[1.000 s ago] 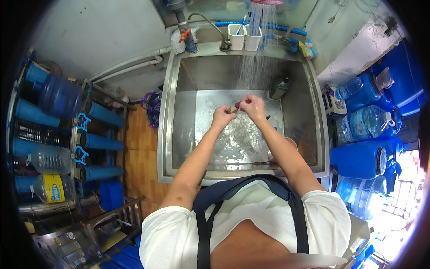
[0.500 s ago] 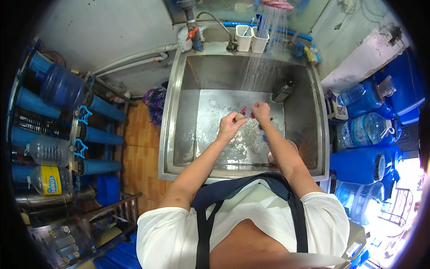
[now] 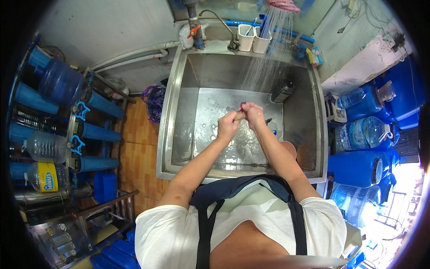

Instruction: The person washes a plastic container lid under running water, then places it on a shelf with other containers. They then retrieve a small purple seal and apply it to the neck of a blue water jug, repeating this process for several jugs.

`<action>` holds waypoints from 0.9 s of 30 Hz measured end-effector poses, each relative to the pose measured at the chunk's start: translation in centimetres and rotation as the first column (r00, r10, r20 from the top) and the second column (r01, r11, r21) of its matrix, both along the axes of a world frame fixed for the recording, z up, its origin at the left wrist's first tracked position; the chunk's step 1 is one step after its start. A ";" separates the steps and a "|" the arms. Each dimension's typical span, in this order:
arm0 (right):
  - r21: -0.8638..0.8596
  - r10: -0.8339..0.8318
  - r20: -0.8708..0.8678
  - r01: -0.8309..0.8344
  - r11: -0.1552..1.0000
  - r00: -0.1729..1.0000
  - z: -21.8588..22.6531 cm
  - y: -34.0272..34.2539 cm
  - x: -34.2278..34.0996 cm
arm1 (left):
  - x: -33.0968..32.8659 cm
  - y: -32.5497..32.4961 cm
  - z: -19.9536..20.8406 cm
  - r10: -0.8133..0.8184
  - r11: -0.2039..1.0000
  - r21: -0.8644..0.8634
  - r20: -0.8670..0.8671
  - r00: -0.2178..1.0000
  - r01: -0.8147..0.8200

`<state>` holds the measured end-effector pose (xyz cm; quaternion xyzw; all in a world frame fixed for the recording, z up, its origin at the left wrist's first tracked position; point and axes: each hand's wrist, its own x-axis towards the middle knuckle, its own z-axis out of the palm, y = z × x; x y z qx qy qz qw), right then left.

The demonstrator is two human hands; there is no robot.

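Wears a loose white top (image 3: 277, 223) with short sleeves (image 3: 161, 231) and a low, rounded neckline (image 3: 251, 220). Has a dark navy apron (image 3: 237, 184) over it, with two darker straps (image 3: 204, 237), the left one forked near the bib. Shows bare forearms (image 3: 202, 164) and a small round mark near the left elbow (image 3: 178, 197).

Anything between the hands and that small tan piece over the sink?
Nothing visible: the left hand holds the small tan piece, and the right hand is close beside it; whether it touches is unclear. The falling water shows beyond both hands.
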<state>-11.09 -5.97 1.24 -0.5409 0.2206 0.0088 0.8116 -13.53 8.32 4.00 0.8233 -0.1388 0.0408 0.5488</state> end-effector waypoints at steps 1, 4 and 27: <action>0.050 -0.016 -0.060 0.019 0.999 0.998 -0.3 -0.2 0.2 | 0.0 -0.1 -0.1 -0.041 0.998 -0.034 0.127 0.991 0.046; 0.152 -0.017 -0.143 0.039 0.988 0.990 -0.9 -0.9 0.4 | 0.3 0.1 -0.7 -0.120 0.951 -0.297 -0.101 0.988 0.085; 0.264 0.057 0.102 -0.083 0.961 0.993 8.4 -1.3 1.6 | 12.3 21.0 7.3 0.146 0.984 -0.080 -0.167 0.975 -0.161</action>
